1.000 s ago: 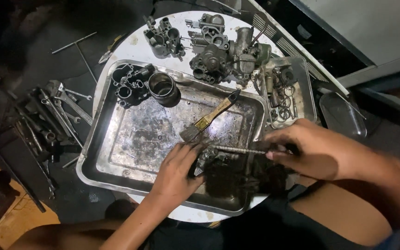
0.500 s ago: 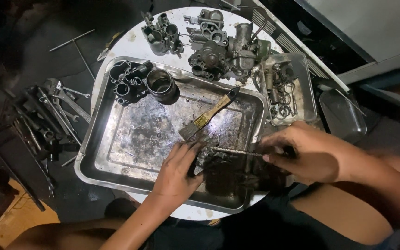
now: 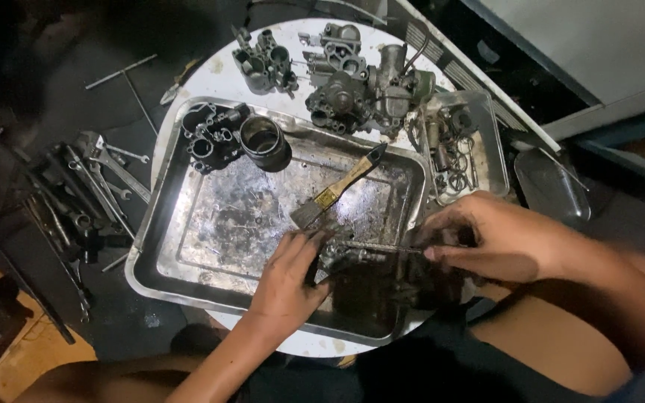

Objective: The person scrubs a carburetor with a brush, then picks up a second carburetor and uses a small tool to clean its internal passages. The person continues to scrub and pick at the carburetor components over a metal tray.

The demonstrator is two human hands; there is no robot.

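At nine o'clock we see a scatter of wrenches (image 3: 87, 190) and other hand tools lying on the dark floor, beside the table's edge, presumably within reach for when they are needed. Moving right, the big metal tray (image 3: 160, 246) sits on the round white table (image 3: 210, 71); its raised rim looks suited to holding the dirty liquid pooled at its six o'clock end. In its eleven o'clock corner lie a black carburetor body (image 3: 207, 138) and a round metal cup (image 3: 264, 142), set apart from the wet end.

Our left hand (image 3: 287, 280) reaches in from six o'clock, fingers curled closed around a small grimy metal part (image 3: 349, 257) at the edge of the pool, seemingly steadying it so that drips fall into the tray. A paintbrush (image 3: 337, 190) lies just above, bristles down on the tray floor, handle pointing to one o'clock.

At twelve o'clock, more carburetor parts (image 3: 352, 86) are grouped on the table. A thin metal rod (image 3: 382, 246) runs from the grimy part to our right hand (image 3: 487, 239), whose fingers pinch its far end. At two o'clock a smaller tray (image 3: 490, 142) keeps springs and small fittings together.
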